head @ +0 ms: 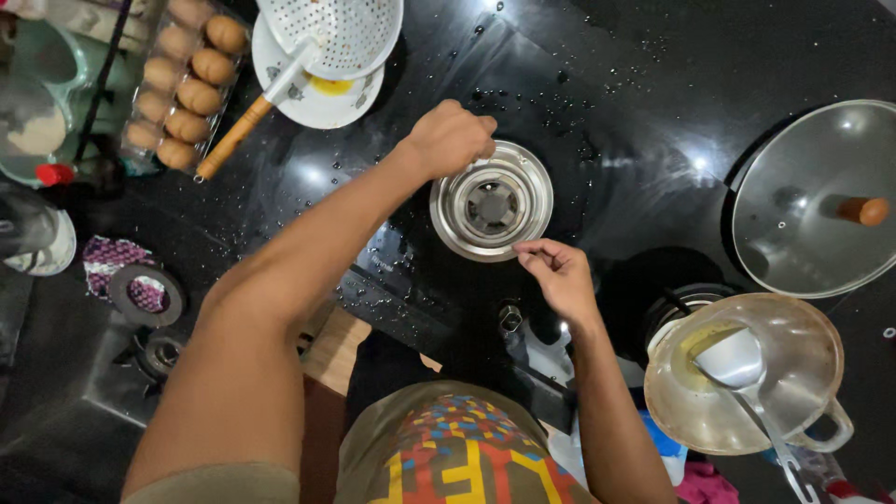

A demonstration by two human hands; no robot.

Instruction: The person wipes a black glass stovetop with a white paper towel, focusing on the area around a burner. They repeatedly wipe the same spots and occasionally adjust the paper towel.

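Observation:
My left hand is closed in a fist on the far left rim of a round steel burner ring set in the black glass stovetop. Whether it holds anything I cannot tell. My right hand hovers at the ring's near right edge with fingertips pinched together; nothing shows between them. The burner's centre is bare metal with no pan stand on it.
A tray of brown eggs and a white strainer ladle on a plate lie at the far left. A glass lid lies at the right. A pot with a ladle stands near right. Water drops dot the glass.

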